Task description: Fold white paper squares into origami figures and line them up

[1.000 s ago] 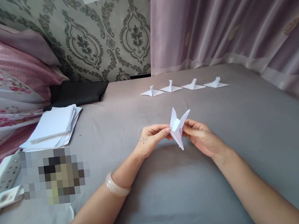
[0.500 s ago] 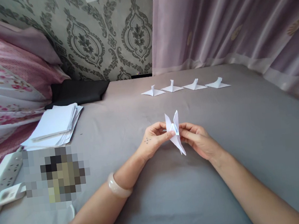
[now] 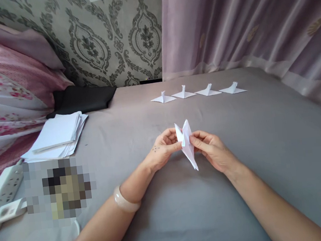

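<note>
A white folded paper (image 3: 186, 142), with two points upward and a narrow tip downward, is held up between my hands above the grey cloth. My left hand (image 3: 165, 147) pinches its left side, the thumb across the front and the fingers curled behind. On the other side my right hand (image 3: 211, 149) grips the paper's edge, its thumb laid on the front face and the fingers partly hidden behind. Farther back stand several white folded paper birds in a row, among them one at the left end (image 3: 163, 97) and one at the right end (image 3: 234, 89).
A stack of white paper (image 3: 56, 132) lies at the left, with a black folded item (image 3: 82, 99) behind it. A white power strip (image 3: 2, 196) with a plugged-in charger (image 3: 10, 210) sits at the left edge, beside a pixelated patch. Curtains (image 3: 210, 26) hang at the back right.
My right thumb has moved onto the front of the folded paper, whose right flap now lies over the middle crease seen before. The paper has turned slightly.
</note>
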The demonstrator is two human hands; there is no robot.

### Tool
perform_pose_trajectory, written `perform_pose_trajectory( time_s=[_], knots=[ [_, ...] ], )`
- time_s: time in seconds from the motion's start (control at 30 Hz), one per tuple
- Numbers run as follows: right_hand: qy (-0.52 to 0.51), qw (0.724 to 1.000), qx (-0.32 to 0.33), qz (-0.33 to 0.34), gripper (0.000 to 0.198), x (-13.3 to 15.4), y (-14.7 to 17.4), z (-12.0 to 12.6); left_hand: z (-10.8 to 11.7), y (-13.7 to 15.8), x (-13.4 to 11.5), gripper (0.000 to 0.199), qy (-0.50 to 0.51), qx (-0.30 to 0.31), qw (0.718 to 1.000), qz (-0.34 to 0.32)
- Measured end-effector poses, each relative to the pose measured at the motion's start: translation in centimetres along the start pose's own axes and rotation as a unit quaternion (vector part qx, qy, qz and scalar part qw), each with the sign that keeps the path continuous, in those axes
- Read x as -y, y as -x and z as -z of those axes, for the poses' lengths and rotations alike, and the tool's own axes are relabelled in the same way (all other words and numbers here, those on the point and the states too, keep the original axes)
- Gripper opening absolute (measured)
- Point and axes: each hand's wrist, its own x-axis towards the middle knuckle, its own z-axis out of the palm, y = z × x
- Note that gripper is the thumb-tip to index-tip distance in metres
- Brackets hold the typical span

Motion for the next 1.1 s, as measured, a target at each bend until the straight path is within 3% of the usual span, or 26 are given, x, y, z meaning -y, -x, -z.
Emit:
perform_pose_trajectory(
  time_s=[0.17,0.57,0.77,0.93,1.1],
  knots=[
    [0.018,1.000,-0.018,-0.004,0.032,-0.4,-0.1,-0.3,-0.1,0.1,0.1,0.030,-0.029,0.007,0.999,0.021],
    [0.117,0.990,-0.059,0.057,0.023,-1.0,0.0,-0.6,-0.1,0.0,0.2,0.028,-0.096,-0.061,0.993,0.019],
    [0.063,0.998,0.008,0.023,0.038,-0.1,0.4,-0.7,0.2,-0.1,0.1,0.028,-0.102,-0.082,0.991,0.014],
    [0.078,0.996,-0.046,0.018,0.032,-0.3,0.3,-0.9,0.4,-0.1,0.2,0.032,-0.096,-0.058,0.994,0.012],
    [0.019,0.998,-0.065,0.008,0.031,-0.4,-0.1,-0.6,0.3,-0.3,0.3,0.051,-0.068,-0.072,0.995,-0.006]
  ],
)
